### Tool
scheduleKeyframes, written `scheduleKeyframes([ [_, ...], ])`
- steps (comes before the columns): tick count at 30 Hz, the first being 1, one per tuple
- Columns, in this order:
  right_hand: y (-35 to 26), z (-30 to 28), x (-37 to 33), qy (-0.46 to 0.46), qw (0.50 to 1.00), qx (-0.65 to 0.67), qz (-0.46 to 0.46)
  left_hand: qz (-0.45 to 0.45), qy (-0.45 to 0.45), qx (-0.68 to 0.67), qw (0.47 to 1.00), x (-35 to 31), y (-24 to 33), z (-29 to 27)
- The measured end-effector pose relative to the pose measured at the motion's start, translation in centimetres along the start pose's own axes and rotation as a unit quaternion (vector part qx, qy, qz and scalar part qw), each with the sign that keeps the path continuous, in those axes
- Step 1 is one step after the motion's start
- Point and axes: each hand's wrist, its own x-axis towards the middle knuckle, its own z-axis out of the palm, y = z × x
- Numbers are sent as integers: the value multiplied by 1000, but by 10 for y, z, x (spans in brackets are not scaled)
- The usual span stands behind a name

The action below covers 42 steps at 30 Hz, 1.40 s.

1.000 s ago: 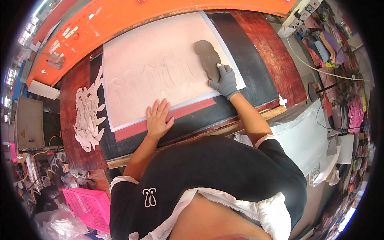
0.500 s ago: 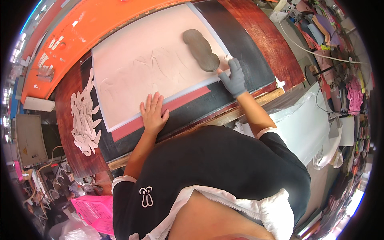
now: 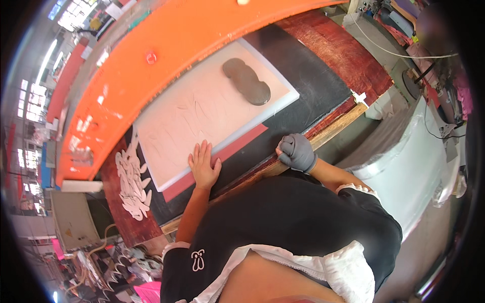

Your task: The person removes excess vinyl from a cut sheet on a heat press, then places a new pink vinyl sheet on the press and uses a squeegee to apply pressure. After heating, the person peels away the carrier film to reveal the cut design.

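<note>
A pale pink sheet (image 3: 172, 126) lies on a black board (image 3: 323, 76), with curved cut lines across its face. My left hand (image 3: 204, 169) rests flat on the sheet's near edge, open, fingers spread and pointing away from me. Toward the sheet's far right sits a dark grey block (image 3: 247, 83) with a wavy outline, untouched by either hand. My right hand (image 3: 298, 153), in a grey glove with bare fingertips, is curled closed by the table's near wooden edge (image 3: 338, 126). Anything inside its fingers is hidden. A dusky pink strip (image 3: 237, 144) shows along the sheet's near side.
A big orange machine beam (image 3: 166, 65) spans the far side of the board. At the left, pale cut pieces (image 3: 132, 182) lie heaped on the reddish wooden tabletop (image 3: 338, 45). Clear plastic-covered material (image 3: 404, 161) stands at the right, below the table edge.
My right hand has come back from the sheet's right edge to the table's near edge and curled closed. My left hand stays on the sheet. The whole view has tilted.
</note>
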Motion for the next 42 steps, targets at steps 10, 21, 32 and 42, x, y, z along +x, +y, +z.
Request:
scheduleKeyframes([
  [10, 108, 61, 163, 103, 983, 105, 106, 21, -22, -78, 996, 88, -7, 5],
  [21, 233, 49, 385, 215, 954, 36, 208, 18, 73, 11, 997, 201, -122, 52],
  [32, 197, 138, 267, -137, 968, -178, 112, 21, 21, 16, 999, 227, -159, 55],
  [42, 199, 136, 270, -191, 953, -199, 128, -43, -3, -36, 998, 230, -165, 55],
])
